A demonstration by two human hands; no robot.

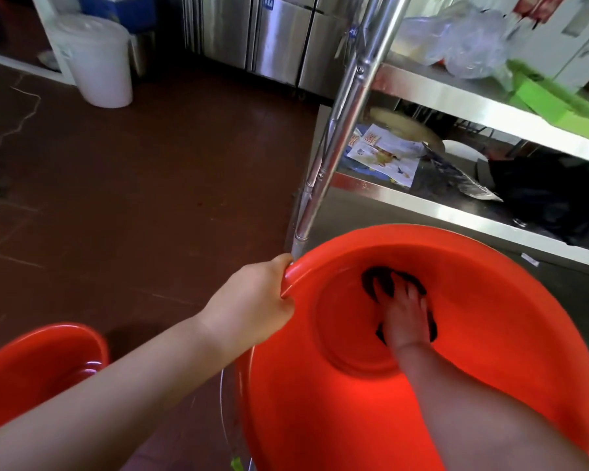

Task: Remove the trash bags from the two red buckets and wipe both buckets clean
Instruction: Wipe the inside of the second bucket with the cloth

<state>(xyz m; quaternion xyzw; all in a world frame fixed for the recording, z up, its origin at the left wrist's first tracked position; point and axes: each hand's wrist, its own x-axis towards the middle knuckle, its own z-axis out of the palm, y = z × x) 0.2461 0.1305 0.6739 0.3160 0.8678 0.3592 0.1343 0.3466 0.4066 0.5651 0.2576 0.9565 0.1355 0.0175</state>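
A large red bucket (490, 334) fills the lower right of the head view, with no bag inside it. My left hand (252, 304) grips its rim on the left side. My right hand (405, 317) reaches down to the bucket's bottom and presses a dark cloth (381, 280) flat against it. A second red bucket (38, 365) stands on the floor at the lower left, partly hidden behind my left forearm; it also shows no bag.
A steel shelf rack (456, 93) stands right behind the bucket, its post (340, 130) touching the rim area. A black bag (555, 198) and papers lie on its lower shelf. A white pail (96, 59) stands far left on the brown floor (150, 171).
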